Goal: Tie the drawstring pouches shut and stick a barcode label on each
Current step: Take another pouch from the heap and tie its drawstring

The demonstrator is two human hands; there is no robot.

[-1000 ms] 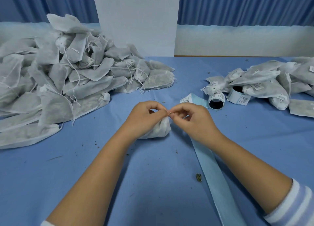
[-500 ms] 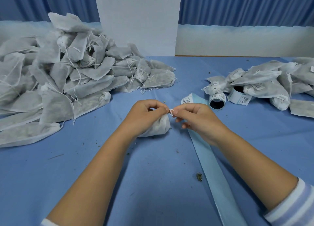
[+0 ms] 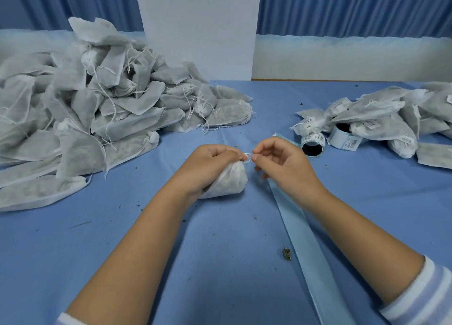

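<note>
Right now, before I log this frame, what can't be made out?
Head view only.
Knot: the drawstring loop is tiny between the left hand and right hand; tied or not, cannot tell.
Neck of the pouch: hidden by the left hand's fingers.
Print on the label rolls: too small.
Left pile and right pile: cut off by the frame edges.
Backing strip: runs off the bottom edge.
</note>
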